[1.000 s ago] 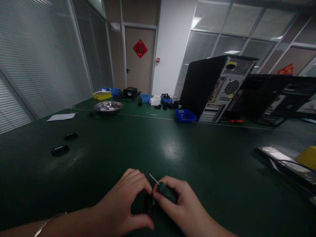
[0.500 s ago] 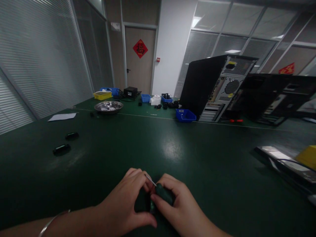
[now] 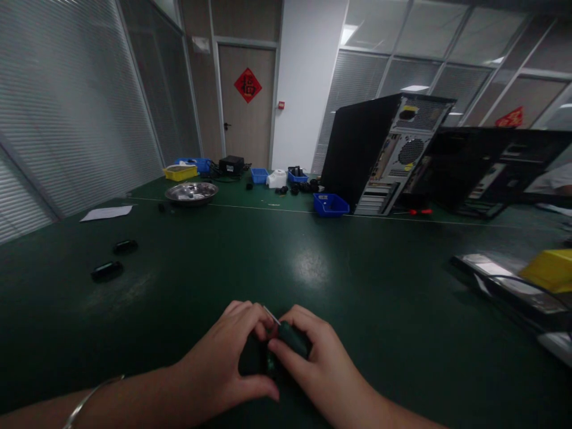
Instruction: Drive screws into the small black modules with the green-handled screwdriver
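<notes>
My right hand (image 3: 308, 351) is closed round the dark green handle of a screwdriver (image 3: 292, 338), whose thin metal shaft points up and to the left toward my left fingers. My left hand (image 3: 243, 351) is beside it, fingers curled near the shaft and thumb stretched out below. Between the hands, a small dark green object (image 3: 270, 362) shows in part; my fingers and the shadow hide most of it, so I cannot make out which hand bears it.
Two black parts (image 3: 107, 271) lie at the left. Farther back are a metal bowl (image 3: 191, 193), a blue bin (image 3: 330, 204) and a black computer case (image 3: 361, 155). At the right sits a flat device (image 3: 504, 280) with a cable, beside a yellow bin (image 3: 549, 271).
The whole view has shifted slightly, with background things a little farther left and up. Both hands keep nearly the same pose round the screwdriver and the small object.
</notes>
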